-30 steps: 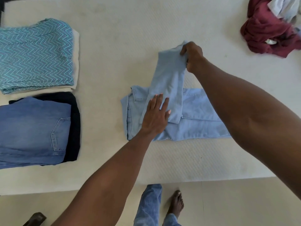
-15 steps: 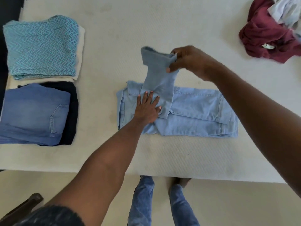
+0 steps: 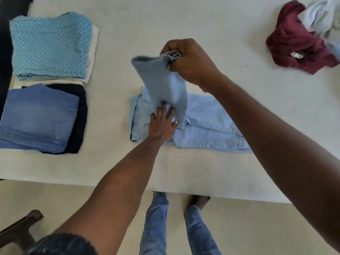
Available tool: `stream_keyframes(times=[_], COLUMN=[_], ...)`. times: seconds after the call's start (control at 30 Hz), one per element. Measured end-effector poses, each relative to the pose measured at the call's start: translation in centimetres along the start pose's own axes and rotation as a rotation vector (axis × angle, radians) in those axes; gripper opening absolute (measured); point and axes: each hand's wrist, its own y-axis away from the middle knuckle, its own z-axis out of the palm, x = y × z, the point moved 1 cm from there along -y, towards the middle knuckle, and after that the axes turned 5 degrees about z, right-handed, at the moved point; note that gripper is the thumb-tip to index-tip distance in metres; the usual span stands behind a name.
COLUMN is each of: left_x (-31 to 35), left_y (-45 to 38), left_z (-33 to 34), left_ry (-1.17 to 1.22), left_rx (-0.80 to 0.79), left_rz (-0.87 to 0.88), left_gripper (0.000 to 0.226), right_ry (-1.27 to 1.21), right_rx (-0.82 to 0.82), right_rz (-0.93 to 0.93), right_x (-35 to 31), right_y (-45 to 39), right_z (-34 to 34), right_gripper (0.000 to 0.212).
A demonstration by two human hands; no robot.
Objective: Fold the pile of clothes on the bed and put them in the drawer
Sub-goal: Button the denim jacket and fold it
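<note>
Jeans, light blue (image 3: 207,124): mid-bed (image 3: 184,24), partly folded, waist end to the left. Leg end lifted off the stack and standing up over the waist part.

Change vs 0.5 s ago: right hand (image 3: 187,61) has carried the pinched hem further left and nearer the person; the raised panel now hangs more over the left hand (image 3: 161,124) than beside it. Meaning, prob.: the last fold is about to close; item not yet done.

Hands: right hand, fingers curled round the bunched hem, gripping it. Left hand, fingers straight and spread, pressing flat on the lower layers at the fold line.

Others:
- chevron top (image 3: 49,45), teal, folded, on a cream piece, far left.
- darker jeans (image 3: 36,116), folded, on a black garment (image 3: 81,122), just below the chevron top.
- maroon garment (image 3: 294,41) w/ a pale one (image 3: 320,17) on it, unfolded, top right: work left.
- wooden furniture piece (image 3: 18,229), bottom left.

Obstacles: left hand lies under the falling panel and must slide out. No drawer in view.
</note>
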Motion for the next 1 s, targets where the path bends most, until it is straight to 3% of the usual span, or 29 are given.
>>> stream_keyframes(times=[0.1,0.2,0.3,0.37,0.43,0.47,0.53,0.63,0.73,0.8,0.87,0.93,1.0], left_x=[0.3,-1.2,-4.0,-5.6,-6.4,-6.1,-5.1,-2.1,-0.2,0.5,1.2,1.5,1.5], left_y=[-1.0,-0.3,1.7,2.3,1.5,0.8,-0.9,-2.5,-2.1,-1.0,0.0,-0.3,-1.8], left_z=[0.3,0.0,-0.1,-0.9,-2.0,-2.8,-3.6,-3.1,-1.2,-0.4,0.3,0.1,-1.2], left_ry=[0.110,0.395,0.317,0.345,0.347,0.330,0.273,0.239,0.154,0.118,0.103,0.106,0.182], left_rx=[-0.013,0.231,0.465,0.534,0.621,0.632,0.589,0.265,0.102,0.184,0.340,0.468,0.505], left_rz=[-0.034,-0.028,-0.192,-0.301,-0.275,-0.181,0.071,0.360,0.361,0.297,0.286,0.233,0.122], left_gripper=[0.064,0.046,0.020,0.025,0.024,0.025,0.029,0.046,0.054,0.052,0.044,0.031,0.026], right_ry=[0.115,0.240,0.456,0.612,0.695,0.726,0.766,0.803,0.737,0.523,0.212,-0.058,-0.074], right_rx=[-0.162,-0.268,-0.318,-0.346,-0.387,-0.389,-0.331,-0.199,0.091,0.391,0.519,0.522,0.481], right_rz=[0.060,0.069,0.021,0.047,0.108,0.143,0.177,0.192,0.411,0.675,0.892,1.016,1.068], right_x=[1.2,5.3,9.7,11.7,13.3,14.2,16.0,19.1,22.3,23.8,24.9,25.1,25.5], right_y=[0.7,3.0,5.9,7.1,8.2,8.8,9.1,9.0,9.1,9.8,10.4,10.7,10.0], right_z=[-0.1,1.1,2.0,1.7,0.9,0.1,-1.2,-3.9,-5.3,-4.8,-3.1,-1.5,-0.3], right_gripper=[0.031,0.027,0.032,0.032,0.028,0.028,0.025,0.019,0.028,0.022,0.023,0.052,0.087])
